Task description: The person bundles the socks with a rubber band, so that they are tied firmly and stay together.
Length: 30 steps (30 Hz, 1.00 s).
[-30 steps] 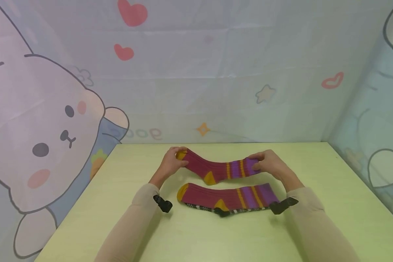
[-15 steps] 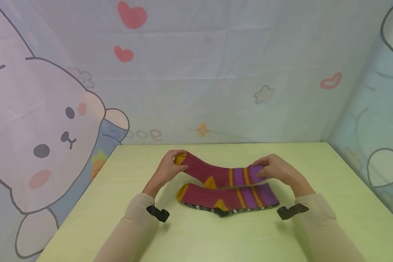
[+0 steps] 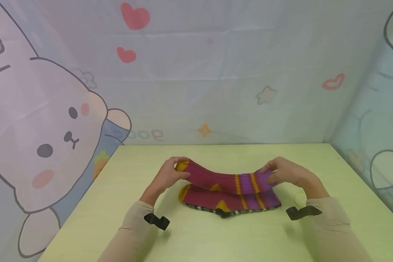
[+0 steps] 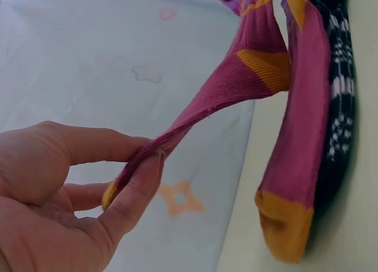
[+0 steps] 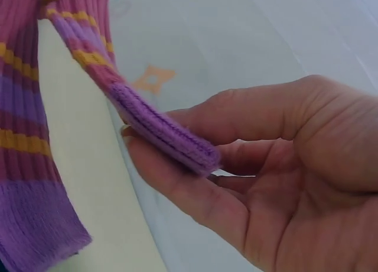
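A maroon sock (image 3: 216, 180) with a yellow toe and heel and purple-and-yellow stripes hangs sagging between both hands. My left hand (image 3: 167, 175) pinches its toe end between thumb and fingers. At the purple cuff (image 5: 159, 133), my right hand (image 3: 289, 173) grips the other end, thumb against fingers. A matching maroon sock (image 3: 201, 198) lies just below on the table, its upper edge partly covered by the held one in the head view. Underneath that lies a black-and-white patterned sock (image 4: 339, 88), mostly hidden, with its dark heel sticking out in front.
The pale yellow-green table (image 3: 95, 222) carries the socks near its middle. Behind it hangs a light curtain (image 3: 229, 72) printed with a rabbit, hearts and stars. Black cameras sit on both wrists, above the table.
Both hands have brought the held sock nearer and down, so it now overlaps the lying sock. The right hand has also shifted to the right. The socks on the table have stayed put.
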Motion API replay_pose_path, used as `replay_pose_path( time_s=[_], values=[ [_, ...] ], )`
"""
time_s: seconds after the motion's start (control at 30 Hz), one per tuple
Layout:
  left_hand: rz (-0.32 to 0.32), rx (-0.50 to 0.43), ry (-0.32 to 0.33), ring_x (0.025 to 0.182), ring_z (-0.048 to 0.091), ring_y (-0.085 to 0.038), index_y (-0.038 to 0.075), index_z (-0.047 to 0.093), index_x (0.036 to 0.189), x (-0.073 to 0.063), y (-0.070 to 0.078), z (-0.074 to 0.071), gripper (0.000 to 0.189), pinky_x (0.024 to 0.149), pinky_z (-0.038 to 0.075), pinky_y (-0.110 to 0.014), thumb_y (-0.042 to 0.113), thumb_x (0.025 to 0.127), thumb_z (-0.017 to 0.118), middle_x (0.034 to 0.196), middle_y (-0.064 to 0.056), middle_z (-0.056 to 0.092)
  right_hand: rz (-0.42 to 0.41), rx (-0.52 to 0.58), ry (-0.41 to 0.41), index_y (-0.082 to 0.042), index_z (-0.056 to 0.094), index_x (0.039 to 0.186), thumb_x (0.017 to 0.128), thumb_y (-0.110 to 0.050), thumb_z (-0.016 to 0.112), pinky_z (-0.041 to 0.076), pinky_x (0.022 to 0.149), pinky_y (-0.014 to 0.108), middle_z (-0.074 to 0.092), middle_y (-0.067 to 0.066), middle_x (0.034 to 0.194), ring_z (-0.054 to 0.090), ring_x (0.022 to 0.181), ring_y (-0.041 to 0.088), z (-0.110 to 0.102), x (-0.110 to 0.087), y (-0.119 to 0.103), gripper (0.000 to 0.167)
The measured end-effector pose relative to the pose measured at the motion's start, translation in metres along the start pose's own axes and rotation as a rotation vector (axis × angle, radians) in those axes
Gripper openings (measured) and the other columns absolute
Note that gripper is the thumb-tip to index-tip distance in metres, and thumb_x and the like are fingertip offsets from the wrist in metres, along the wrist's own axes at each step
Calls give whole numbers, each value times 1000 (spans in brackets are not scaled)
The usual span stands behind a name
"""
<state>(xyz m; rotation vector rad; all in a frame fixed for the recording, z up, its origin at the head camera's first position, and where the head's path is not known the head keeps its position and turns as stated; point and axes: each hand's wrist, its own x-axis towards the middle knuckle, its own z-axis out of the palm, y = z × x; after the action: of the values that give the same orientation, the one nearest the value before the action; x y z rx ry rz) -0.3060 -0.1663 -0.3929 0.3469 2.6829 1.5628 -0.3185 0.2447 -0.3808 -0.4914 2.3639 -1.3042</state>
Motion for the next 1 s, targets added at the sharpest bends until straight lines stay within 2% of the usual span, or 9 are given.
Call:
replay_pose_path(
  time_s=[0.27, 0.47, 0.67, 0.77, 0.9, 1.0],
  values=[
    [-7, -92, -154, 90, 69, -23, -1, 57, 135, -8, 14, -4, 50, 83, 56, -36, 3, 88, 74, 130, -16, 59, 19, 2, -79, 10, 62, 118, 83, 3, 69, 57, 82, 41, 61, 20, 117, 68, 93, 29, -10, -15, -2, 36],
    [-10, -84, -213, 91, 68, -22, -1, 59, 132, -17, 26, -5, 49, 81, 55, -34, 5, 86, 76, 126, -14, 60, 17, -26, -131, 6, 64, 113, 83, 0, 72, 57, 80, 41, 62, 18, 115, 69, 93, 30, -14, -24, -5, 31],
    [-10, -111, -253, 90, 68, -23, -1, 60, 131, -25, 36, -2, 49, 81, 56, -37, 6, 86, 77, 125, -14, 60, 5, -64, -148, 3, 65, 110, 83, 0, 73, 57, 79, 40, 62, 15, 116, 64, 100, 28, -19, -31, -2, 29],
    [-11, -116, -265, 88, 68, -24, -2, 59, 130, -25, 35, 0, 48, 82, 57, -41, 5, 85, 77, 123, -16, 59, 6, -77, -152, 2, 65, 110, 82, 1, 73, 57, 79, 40, 63, 14, 113, 63, 100, 28, -20, -32, -1, 29],
    [-10, -81, -250, 83, 69, -23, -2, 60, 129, -20, 24, 3, 47, 83, 56, -45, 4, 86, 77, 122, -17, 60, 3, -96, -145, 2, 66, 109, 81, 2, 72, 57, 78, 40, 63, 14, 112, 63, 100, 28, -18, -29, 1, 29],
    [-4, -32, -230, 86, 67, -23, -2, 60, 129, -15, 15, 5, 47, 82, 56, -42, 3, 86, 77, 124, -16, 59, 10, -93, -138, 3, 66, 108, 79, 4, 70, 58, 77, 40, 62, 14, 111, 64, 98, 27, -14, -25, 2, 29]
  ],
)
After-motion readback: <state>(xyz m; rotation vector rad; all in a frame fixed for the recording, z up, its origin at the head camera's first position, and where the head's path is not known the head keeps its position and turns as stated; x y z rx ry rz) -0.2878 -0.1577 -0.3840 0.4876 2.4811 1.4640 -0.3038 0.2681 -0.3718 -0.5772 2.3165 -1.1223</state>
